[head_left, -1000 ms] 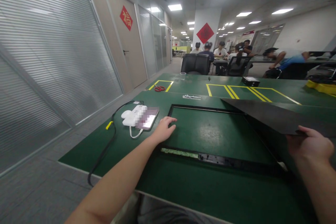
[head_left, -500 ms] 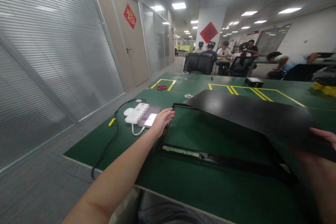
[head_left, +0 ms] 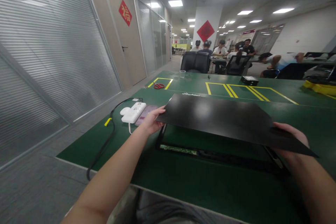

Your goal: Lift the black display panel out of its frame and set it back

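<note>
A thin, flat black panel [head_left: 217,119] with a glossy sheen is held above the table between both hands. My left hand [head_left: 153,122] is closed on its left edge, the fingers at the corner. On the right side, my right hand [head_left: 292,140] grips the panel from beneath and along its edge. Under the panel a black rectangular frame [head_left: 223,159] lies on the table; its far side is hidden by the panel. A green circuit board strip [head_left: 178,149] shows in the frame's near side.
Left of the frame are a white power bank-like device [head_left: 133,112], a phone [head_left: 145,113] and a black cable [head_left: 113,129]. Farther back lie red-handled scissors [head_left: 159,86], a clear cup [head_left: 182,74] and a black box [head_left: 249,80]. Several people sit beyond the green table [head_left: 91,147].
My left hand has gone from the frame's side to the panel's left edge. The panel has shifted left and towards me, and my right hand has moved left with it.
</note>
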Action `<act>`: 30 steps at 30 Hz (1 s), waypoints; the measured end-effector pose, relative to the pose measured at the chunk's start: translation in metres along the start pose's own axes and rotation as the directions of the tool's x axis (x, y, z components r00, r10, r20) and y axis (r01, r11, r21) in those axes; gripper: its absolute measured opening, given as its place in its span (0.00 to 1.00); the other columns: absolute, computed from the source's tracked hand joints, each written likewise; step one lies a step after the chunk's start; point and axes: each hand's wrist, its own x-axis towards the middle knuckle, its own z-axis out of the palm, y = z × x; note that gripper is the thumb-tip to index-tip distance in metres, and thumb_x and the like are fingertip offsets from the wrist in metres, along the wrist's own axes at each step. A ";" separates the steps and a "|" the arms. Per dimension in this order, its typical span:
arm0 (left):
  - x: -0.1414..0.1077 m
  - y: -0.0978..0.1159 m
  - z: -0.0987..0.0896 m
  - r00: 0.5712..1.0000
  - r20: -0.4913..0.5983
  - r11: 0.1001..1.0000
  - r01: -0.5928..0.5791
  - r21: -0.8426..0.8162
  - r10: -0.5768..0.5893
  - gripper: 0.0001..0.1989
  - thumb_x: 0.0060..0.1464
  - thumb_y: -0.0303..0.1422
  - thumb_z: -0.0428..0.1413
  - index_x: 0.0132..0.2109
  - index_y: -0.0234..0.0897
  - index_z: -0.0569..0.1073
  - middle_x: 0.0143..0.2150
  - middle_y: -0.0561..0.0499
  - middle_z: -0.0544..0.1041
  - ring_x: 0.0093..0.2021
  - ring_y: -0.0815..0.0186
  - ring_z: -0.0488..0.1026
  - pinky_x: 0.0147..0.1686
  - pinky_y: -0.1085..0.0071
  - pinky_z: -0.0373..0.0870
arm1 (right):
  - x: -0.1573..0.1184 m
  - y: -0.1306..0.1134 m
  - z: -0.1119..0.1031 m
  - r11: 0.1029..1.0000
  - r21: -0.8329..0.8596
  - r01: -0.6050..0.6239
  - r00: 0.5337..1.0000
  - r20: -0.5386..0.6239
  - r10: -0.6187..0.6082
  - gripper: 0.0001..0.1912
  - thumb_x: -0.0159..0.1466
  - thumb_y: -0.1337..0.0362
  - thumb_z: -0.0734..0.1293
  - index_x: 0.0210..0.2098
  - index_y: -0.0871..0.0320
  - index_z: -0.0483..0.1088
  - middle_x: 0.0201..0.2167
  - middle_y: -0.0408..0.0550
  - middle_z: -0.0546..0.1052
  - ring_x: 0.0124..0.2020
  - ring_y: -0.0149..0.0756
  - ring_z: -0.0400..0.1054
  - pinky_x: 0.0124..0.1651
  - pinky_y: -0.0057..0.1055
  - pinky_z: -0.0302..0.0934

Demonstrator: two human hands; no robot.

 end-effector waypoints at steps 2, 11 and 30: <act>-0.001 0.005 -0.002 0.999 -0.022 0.999 -0.043 -0.013 0.042 0.20 0.50 0.21 0.57 0.51 0.31 0.80 0.32 0.50 0.83 0.24 0.70 0.76 0.23 0.79 0.71 | -0.003 0.000 0.003 0.992 0.044 -0.119 0.992 0.041 0.117 0.07 0.54 0.67 0.66 0.33 0.54 0.72 0.34 0.56 0.84 0.38 0.50 0.80 0.43 0.46 0.77; -0.003 0.013 0.000 0.979 -0.010 0.977 -0.205 0.054 0.206 0.27 0.40 0.26 0.57 0.51 0.30 0.79 0.34 0.48 0.83 0.29 0.62 0.78 0.30 0.70 0.74 | 0.007 0.004 0.003 0.980 0.034 -0.196 0.957 0.223 0.184 0.17 0.62 0.68 0.62 0.49 0.58 0.73 0.35 0.54 0.83 0.33 0.38 0.78 0.36 0.30 0.73; -0.002 -0.006 -0.002 0.961 -0.198 0.928 -0.111 0.355 0.191 0.21 0.32 0.25 0.64 0.39 0.38 0.72 0.31 0.53 0.79 0.29 0.62 0.76 0.29 0.69 0.72 | 0.003 0.002 0.003 0.973 -0.213 -0.094 0.995 -0.006 0.095 0.17 0.69 0.64 0.61 0.57 0.60 0.67 0.26 0.55 0.81 0.28 0.42 0.79 0.34 0.31 0.74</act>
